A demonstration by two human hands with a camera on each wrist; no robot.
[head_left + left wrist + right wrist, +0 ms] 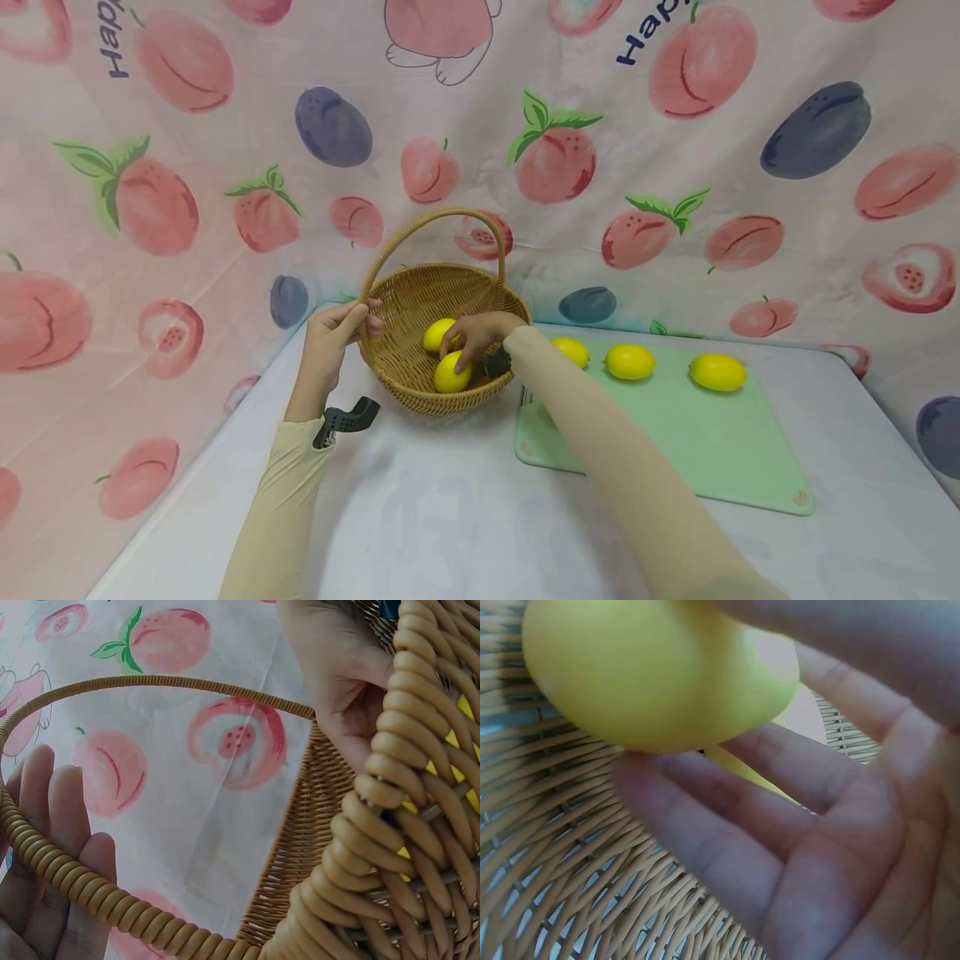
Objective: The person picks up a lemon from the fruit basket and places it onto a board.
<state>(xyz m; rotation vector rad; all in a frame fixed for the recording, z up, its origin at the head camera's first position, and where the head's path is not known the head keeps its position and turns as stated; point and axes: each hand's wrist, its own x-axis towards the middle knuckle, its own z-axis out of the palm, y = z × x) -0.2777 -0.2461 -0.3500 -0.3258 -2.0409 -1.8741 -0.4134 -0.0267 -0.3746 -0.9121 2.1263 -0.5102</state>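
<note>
A wicker basket [405,304] with a tall arched handle [442,212] stands at the middle back of the table. My left hand [328,342] grips the handle low on its left side; in the left wrist view its fingers [69,817] lie behind the wrapped cane. Inside the basket, my right hand [482,331] holds a yellow lemon [452,377] near the front wall. Seen from the right wrist, fingers run beneath this lemon [652,682] and the thumb side crosses above it. A second lemon [438,335] lies just behind, partly covered by the right hand.
Right of the basket lies a light green cutting board [675,450]. Along its back part rest three lemons, one left [573,352] partly hidden by my right sleeve, one middle [629,362], one right [717,372]. A fruit-print cloth [465,100] hangs behind the white table [450,500].
</note>
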